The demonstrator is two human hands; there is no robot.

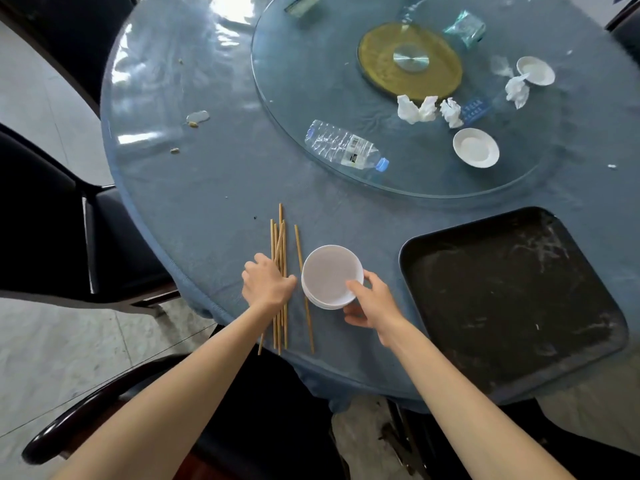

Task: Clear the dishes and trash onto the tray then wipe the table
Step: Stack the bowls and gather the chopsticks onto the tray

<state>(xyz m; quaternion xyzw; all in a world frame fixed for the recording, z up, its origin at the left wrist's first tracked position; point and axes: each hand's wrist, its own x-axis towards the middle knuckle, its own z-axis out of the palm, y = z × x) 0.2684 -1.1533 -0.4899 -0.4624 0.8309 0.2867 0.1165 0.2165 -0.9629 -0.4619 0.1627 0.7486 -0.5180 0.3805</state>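
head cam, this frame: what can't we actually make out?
- Head view: how many bowls are in the white stack; the right hand covers its near rim.
- Left hand's grip on the chopsticks: fingers curl under, hidden.
- Label print on the bottle: too small.
- Green item at the top edge: cut off.
- Tray's near corner: distorted by the wide lens.

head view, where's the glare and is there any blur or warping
Head view: bright window glare on the table's plastic cover at far left and top; wide-angle bending curves the table edge and tray; far right corner near the small dish looks smeared.
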